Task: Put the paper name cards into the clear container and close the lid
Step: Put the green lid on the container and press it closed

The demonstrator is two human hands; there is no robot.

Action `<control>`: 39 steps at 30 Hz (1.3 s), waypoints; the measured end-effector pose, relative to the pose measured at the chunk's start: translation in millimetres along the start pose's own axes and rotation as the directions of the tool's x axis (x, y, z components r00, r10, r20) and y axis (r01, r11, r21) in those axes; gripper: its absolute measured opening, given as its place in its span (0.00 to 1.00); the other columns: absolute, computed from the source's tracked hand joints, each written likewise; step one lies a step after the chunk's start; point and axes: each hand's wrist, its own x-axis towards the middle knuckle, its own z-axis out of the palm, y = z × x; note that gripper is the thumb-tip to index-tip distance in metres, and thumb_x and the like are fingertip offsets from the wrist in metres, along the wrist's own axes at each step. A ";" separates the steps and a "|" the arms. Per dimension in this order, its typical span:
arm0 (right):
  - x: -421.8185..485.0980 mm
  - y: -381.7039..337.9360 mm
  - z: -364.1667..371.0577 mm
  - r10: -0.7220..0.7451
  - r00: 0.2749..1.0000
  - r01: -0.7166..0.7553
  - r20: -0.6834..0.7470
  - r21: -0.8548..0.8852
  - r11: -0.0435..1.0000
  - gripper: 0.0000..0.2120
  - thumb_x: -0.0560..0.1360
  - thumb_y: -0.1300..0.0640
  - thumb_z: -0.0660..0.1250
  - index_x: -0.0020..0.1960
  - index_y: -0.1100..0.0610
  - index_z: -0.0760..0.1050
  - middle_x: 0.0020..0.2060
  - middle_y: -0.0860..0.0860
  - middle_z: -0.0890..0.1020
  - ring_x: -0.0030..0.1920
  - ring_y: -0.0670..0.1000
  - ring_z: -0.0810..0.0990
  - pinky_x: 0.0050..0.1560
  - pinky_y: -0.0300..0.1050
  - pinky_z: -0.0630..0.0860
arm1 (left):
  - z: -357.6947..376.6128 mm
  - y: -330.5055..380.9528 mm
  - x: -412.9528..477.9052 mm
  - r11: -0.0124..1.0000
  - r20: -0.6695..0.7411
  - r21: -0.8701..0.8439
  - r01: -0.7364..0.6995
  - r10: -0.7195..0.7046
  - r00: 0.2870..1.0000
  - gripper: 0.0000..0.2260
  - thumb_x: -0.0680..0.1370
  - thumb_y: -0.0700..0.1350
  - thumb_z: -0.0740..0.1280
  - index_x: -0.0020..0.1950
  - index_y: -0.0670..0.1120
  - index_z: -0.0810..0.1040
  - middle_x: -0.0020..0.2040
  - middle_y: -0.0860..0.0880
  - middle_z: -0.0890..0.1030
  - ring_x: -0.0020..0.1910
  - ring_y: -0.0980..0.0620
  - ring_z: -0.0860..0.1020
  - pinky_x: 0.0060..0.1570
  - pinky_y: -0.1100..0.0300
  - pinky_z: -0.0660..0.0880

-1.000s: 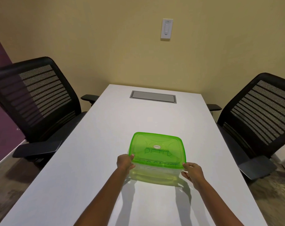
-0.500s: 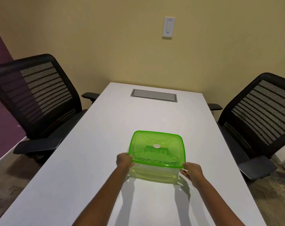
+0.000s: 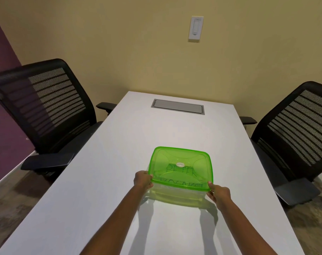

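Note:
A clear container [image 3: 176, 196] with a translucent green lid [image 3: 181, 167] sits on the white table [image 3: 101, 172]. The lid lies on top of the container. Through the lid I read handwritten letters on a paper name card [image 3: 181, 173] inside. My left hand [image 3: 142, 182] grips the near left corner of the lid and container. My right hand [image 3: 219, 195] grips the near right corner. Both thumbs press on the lid's front rim.
Two black mesh office chairs flank the table, one on the left [image 3: 46, 111] and one on the right [image 3: 294, 137]. A grey cable hatch [image 3: 177, 106] is set into the table's far end. A wall switch [image 3: 195, 28] hangs on the yellow wall.
Both hands stay at the near corners of the lid. The view has tilted slightly; the container has barely moved.

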 end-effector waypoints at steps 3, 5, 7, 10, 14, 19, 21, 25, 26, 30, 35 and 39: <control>2.9 -1.3 0.5 0.022 0.999 -0.022 -0.025 -0.018 1.000 0.13 0.74 0.64 0.68 0.34 0.64 0.68 0.36 0.59 0.75 0.30 0.52 0.73 0.23 0.37 0.76 | -2.6 4.1 0.8 1.000 0.025 -0.008 0.027 -0.026 0.999 0.05 0.77 0.29 0.63 0.49 0.37 0.75 0.47 0.39 0.73 0.41 0.45 0.73 0.17 0.67 0.73; 3.5 -2.3 -1.1 0.018 1.000 -0.019 -0.002 -0.065 0.998 0.12 0.74 0.64 0.67 0.34 0.64 0.69 0.33 0.57 0.73 0.29 0.53 0.72 0.30 0.40 0.74 | -3.8 8.4 2.8 0.997 0.052 0.003 0.075 -0.075 0.996 0.09 0.77 0.29 0.62 0.38 0.39 0.73 0.42 0.41 0.73 0.34 0.49 0.70 0.25 0.59 0.73; 4.7 -4.5 -3.5 0.012 0.999 -0.007 0.045 -0.113 0.994 0.09 0.74 0.64 0.66 0.37 0.65 0.70 0.31 0.56 0.71 0.28 0.52 0.70 0.27 0.40 0.71 | -4.0 12.6 4.1 0.994 0.063 0.012 0.111 -0.111 0.992 0.14 0.77 0.30 0.62 0.33 0.42 0.69 0.35 0.44 0.71 0.31 0.51 0.67 0.29 0.59 0.67; 5.3 -12.9 -2.6 -0.016 0.997 0.029 0.079 -0.163 0.986 0.05 0.75 0.62 0.65 0.45 0.64 0.71 0.34 0.56 0.72 0.32 0.54 0.71 0.32 0.44 0.70 | -0.4 18.9 12.1 0.995 0.050 0.004 0.104 -0.105 0.993 0.14 0.76 0.31 0.61 0.32 0.42 0.68 0.34 0.44 0.70 0.33 0.49 0.69 0.31 0.61 0.63; 19.5 -26.8 7.8 -0.108 0.992 0.120 0.062 -0.251 0.961 0.08 0.75 0.59 0.66 0.43 0.65 0.76 0.44 0.60 0.76 0.46 0.57 0.74 0.50 0.53 0.75 | 8.5 32.2 23.7 0.999 0.020 0.000 0.042 -0.042 0.999 0.04 0.76 0.31 0.62 0.48 0.38 0.74 0.42 0.39 0.74 0.43 0.46 0.73 0.41 0.56 0.69; 43.9 -45.9 22.3 -0.160 0.986 0.169 0.054 -0.325 0.930 0.19 0.76 0.55 0.64 0.48 0.74 0.75 0.42 0.60 0.74 0.44 0.57 0.72 0.56 0.60 0.74 | 18.9 49.6 51.6 0.999 0.025 0.039 -0.003 0.002 1.000 0.04 0.77 0.33 0.62 0.45 0.34 0.77 0.45 0.40 0.75 0.47 0.48 0.72 0.45 0.56 0.68; 55.4 -54.3 29.7 -0.188 0.981 0.192 0.045 -0.335 0.923 0.23 0.77 0.53 0.64 0.52 0.76 0.74 0.41 0.60 0.74 0.44 0.56 0.71 0.61 0.64 0.71 | 23.2 55.7 62.4 0.999 0.022 0.050 -0.017 0.016 1.000 0.08 0.77 0.34 0.63 0.38 0.37 0.76 0.38 0.43 0.76 0.43 0.48 0.73 0.40 0.59 0.69; 74.4 -71.0 43.7 -0.194 0.979 0.206 0.069 -0.318 0.925 0.22 0.76 0.48 0.63 0.43 0.70 0.77 0.41 0.59 0.74 0.44 0.55 0.71 0.48 0.54 0.71 | 32.8 63.5 78.4 0.998 -0.005 0.034 -0.047 0.047 0.999 0.09 0.76 0.34 0.64 0.53 0.32 0.80 0.55 0.34 0.81 0.52 0.43 0.77 0.58 0.51 0.74; 80.9 -73.5 45.8 -0.194 0.978 0.206 0.070 -0.296 0.933 0.22 0.76 0.48 0.64 0.45 0.70 0.78 0.41 0.59 0.72 0.44 0.55 0.70 0.46 0.50 0.67 | 34.7 64.2 81.4 0.998 -0.012 0.032 -0.048 0.049 0.999 0.11 0.77 0.35 0.65 0.57 0.32 0.79 0.59 0.34 0.80 0.57 0.40 0.78 0.62 0.49 0.74; 97.9 -81.9 50.2 -0.142 0.985 0.164 0.093 -0.302 0.939 0.21 0.73 0.50 0.69 0.35 0.69 0.74 0.34 0.57 0.71 0.38 0.54 0.68 0.45 0.47 0.64 | 39.3 63.3 87.6 0.998 -0.031 0.027 -0.064 0.065 0.997 0.12 0.77 0.36 0.65 0.58 0.34 0.79 0.62 0.36 0.79 0.63 0.38 0.76 0.65 0.49 0.72; 104.3 -89.5 49.8 -0.081 0.992 0.106 0.092 -0.322 0.941 0.20 0.73 0.54 0.70 0.30 0.59 0.64 0.30 0.54 0.67 0.30 0.51 0.65 0.34 0.45 0.66 | 42.0 62.7 84.3 0.995 -0.049 0.040 -0.097 0.098 0.994 0.12 0.78 0.38 0.63 0.59 0.35 0.79 0.62 0.37 0.79 0.63 0.40 0.76 0.65 0.49 0.72; 104.3 -92.9 51.8 -0.078 0.993 0.104 0.089 -0.342 0.934 0.21 0.74 0.56 0.69 0.29 0.60 0.62 0.27 0.53 0.66 0.27 0.50 0.63 0.27 0.42 0.60 | 44.5 61.8 81.8 0.990 -0.076 0.073 -0.120 0.125 0.989 0.12 0.79 0.39 0.62 0.59 0.36 0.79 0.62 0.38 0.79 0.63 0.40 0.75 0.65 0.50 0.72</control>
